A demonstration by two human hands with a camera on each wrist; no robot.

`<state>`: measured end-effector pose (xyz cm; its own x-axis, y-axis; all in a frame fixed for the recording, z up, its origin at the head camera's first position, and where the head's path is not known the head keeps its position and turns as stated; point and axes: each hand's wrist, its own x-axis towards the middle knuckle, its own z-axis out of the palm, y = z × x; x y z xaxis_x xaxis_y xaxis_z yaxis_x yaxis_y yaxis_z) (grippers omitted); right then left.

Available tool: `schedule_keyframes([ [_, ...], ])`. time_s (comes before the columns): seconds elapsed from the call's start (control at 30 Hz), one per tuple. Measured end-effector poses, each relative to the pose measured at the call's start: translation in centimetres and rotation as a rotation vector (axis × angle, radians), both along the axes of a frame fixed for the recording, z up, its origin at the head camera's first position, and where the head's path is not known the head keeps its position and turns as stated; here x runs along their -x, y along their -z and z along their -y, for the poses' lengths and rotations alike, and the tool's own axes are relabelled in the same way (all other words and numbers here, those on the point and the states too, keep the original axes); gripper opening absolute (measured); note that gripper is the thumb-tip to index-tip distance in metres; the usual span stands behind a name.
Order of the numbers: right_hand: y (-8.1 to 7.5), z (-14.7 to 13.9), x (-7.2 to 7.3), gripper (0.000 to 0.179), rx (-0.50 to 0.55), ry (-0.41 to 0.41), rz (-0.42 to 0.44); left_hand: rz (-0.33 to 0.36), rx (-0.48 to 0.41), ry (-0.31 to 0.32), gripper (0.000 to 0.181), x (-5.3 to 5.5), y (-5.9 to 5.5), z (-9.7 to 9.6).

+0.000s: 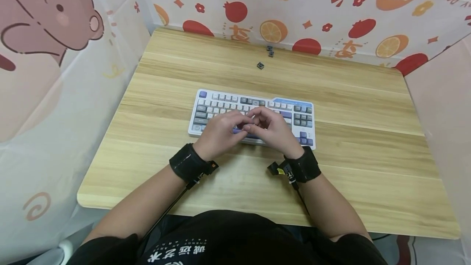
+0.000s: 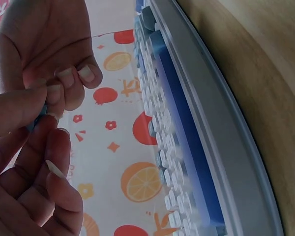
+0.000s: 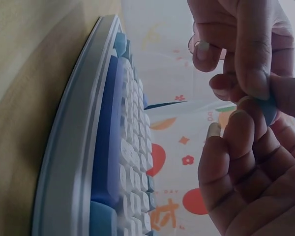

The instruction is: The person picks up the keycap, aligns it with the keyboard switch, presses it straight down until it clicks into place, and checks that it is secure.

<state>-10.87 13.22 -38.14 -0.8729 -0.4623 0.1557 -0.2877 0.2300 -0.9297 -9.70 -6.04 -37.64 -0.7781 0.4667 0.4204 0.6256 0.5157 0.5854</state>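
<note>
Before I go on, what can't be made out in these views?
Keyboard: head view, some keys covered by the left hand and right hand.
Blue piece: right wrist view, largely hidden by both hands.
Dark pieces beyond the keyboard: head view, too small to identify.

Keyboard [image 1: 239, 106]: we log white, with white, grey and violet-blue keycaps [image 1: 285, 114].
Pinched piece [image 3: 269, 111]: blue.
Table [image 1: 360, 134]: pale yellow, wood-grained.
Small pieces [image 1: 260, 65] near the table's far edge: dark.
Cloth [image 1: 254, 5] along that edge: white, printed with oranges, red fruit, flowers.
</note>
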Motion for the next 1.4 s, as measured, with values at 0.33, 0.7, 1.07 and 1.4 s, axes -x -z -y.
schedule_keyframes([
  [0.33,0.1,0.2,-0.5,0.024,0.005,-0.044,0.003,-0.027,0.058,0.011,0.018,-0.3,-0.2,1.1],
  [0.7,-0.1,-0.8,-0.8,0.021,-0.031,0.002,0.009,0.073,0.095,-0.112,0.025,0.3,-1.5,6.3],
  [1.07,-0.8,-1.1,-1.0,0.019,-0.063,-0.007,0.021,0.125,0.335,-0.212,0.019,0.2,-0.8,11.5],
  [1.4,-0.7,-1.1,-1.2,0.014,-0.078,-0.021,-0.007,0.147,0.382,-0.208,0.018,0.1,1.0,11.2],
])
